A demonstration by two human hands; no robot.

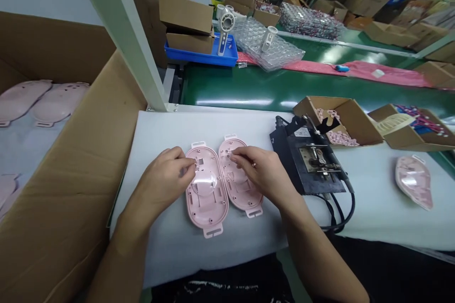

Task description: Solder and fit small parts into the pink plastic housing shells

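Two pink plastic oval housing shells lie side by side on a white padded mat (167, 255), hollow side up. My left hand (161, 182) is over the left shell (208, 220), its fingertips pinching a small pale piece (194, 163) at the shell's upper edge. A clear plastic insert (205, 185) lies inside that shell, partly under my fingers. My right hand (263, 173) reaches over the right shell (241, 194), pinching another small pale piece (232, 154) against its upper part. The pieces are too small to identify.
A black bench-mounted electric tool (307, 158) with cables stands right of my hands. Cardboard boxes of pink and cream parts (341, 123) sit behind it. A large carton (67, 151) of pink shells fills the left. A green conveyor belt (284, 90) runs beyond the mat.
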